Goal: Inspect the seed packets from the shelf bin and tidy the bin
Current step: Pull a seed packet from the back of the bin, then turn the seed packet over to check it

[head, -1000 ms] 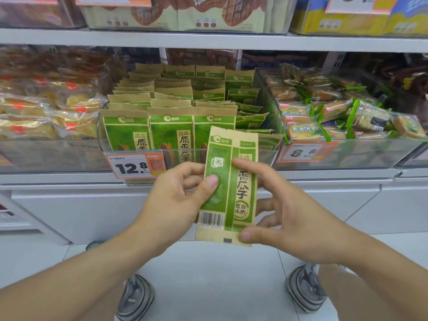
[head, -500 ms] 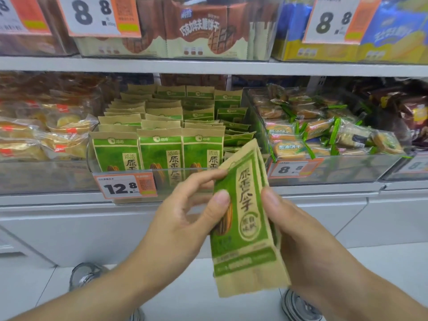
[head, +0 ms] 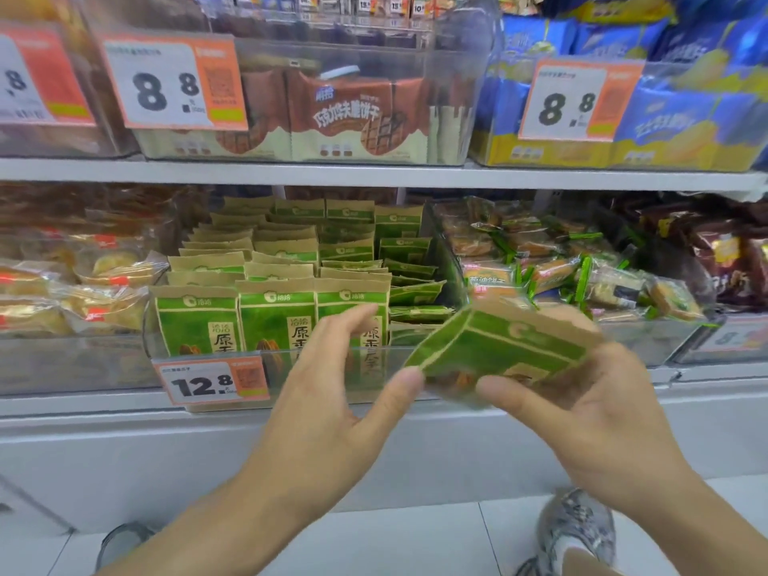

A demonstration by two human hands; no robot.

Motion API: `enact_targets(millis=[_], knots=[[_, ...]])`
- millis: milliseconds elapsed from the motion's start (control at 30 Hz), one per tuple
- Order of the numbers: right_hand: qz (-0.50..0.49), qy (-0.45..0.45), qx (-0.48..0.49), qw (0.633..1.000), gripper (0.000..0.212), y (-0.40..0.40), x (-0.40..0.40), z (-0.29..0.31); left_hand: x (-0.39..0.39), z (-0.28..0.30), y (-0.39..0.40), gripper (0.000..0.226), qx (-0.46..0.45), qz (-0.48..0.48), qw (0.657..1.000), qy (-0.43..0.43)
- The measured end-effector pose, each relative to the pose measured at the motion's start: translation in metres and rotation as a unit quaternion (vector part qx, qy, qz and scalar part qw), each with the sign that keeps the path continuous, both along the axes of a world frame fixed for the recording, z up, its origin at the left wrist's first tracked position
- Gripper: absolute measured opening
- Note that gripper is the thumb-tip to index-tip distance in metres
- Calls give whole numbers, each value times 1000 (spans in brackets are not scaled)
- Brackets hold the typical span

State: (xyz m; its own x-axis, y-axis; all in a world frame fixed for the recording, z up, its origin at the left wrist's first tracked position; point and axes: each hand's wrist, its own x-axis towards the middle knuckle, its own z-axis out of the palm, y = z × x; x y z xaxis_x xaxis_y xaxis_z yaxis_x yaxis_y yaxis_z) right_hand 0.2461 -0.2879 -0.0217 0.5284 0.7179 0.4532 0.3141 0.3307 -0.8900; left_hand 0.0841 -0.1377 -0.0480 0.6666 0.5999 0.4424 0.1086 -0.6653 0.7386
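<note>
We hold one seed packet at centre right of the frame, in front of the clear shelf bin that carries the remaining packets. The packet lies tilted, nearly flat, with its top seam pointing to the right; motion blur hides the print on it.

Grip state, right hand: the fingers curl under and behind the packet and the thumb lies along its lower edge, so this hand carries the packet. Grip state, left hand: the fingers are spread and relaxed; the thumb tip sits at the packet's lower left corner. We cannot tell whether the thumb touches the corner or stands just beside it. We judge that the left hand steadies or turns the packet while the right hand bears it.

The held packet is kept clear of the bin, in our judgement so that each face can be read during inspection.

In the bin, the stocked packets stand upright in three front rows at centre left, faces forward, above the price tag. At the bin's right side, a stack of packets lies flat or slumped. We judge this slumped stack to be the part that needs tidying.

Neighbouring bins hold wrapped pastries at left and green-trimmed biscuits at right.
</note>
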Motion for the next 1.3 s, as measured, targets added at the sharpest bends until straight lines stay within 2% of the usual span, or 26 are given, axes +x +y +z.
enact_targets(millis=[100,167,333,400,567,700,833,967,1067,1167,1300], knots=[[22,-46,75,996,32,5,15,3,13,-4,2,65,0,16,1000,22],[38,-60,93,993,23,10,22,-2,20,-7,0,63,17,11,999,37],[12,-138,47,989,30,26,27,-18,33,-16,3,60,46,7,998,39],[-10,-180,29,983,25,33,29,-21,35,-17,5,60,51,8,998,39],[-132,-286,-5,949,24,51,38,-22,39,-18,7,65,40,16,998,51],[-132,-319,-14,938,30,51,37,-13,40,-17,5,68,49,10,997,65],[-133,-377,17,917,15,52,36,-7,42,-17,6,70,55,18,996,66],[-158,-408,-106,893,20,63,54,-20,43,-20,8,72,44,23,998,40],[-145,-446,-151,870,9,68,62,-36,45,-22,8,73,45,20,998,34],[-176,-429,-106,880,22,69,60,-35,45,-23,10,72,52,12,998,33],[-197,-447,-50,871,10,73,56,-30,45,-25,15,67,63,15,998,28]])
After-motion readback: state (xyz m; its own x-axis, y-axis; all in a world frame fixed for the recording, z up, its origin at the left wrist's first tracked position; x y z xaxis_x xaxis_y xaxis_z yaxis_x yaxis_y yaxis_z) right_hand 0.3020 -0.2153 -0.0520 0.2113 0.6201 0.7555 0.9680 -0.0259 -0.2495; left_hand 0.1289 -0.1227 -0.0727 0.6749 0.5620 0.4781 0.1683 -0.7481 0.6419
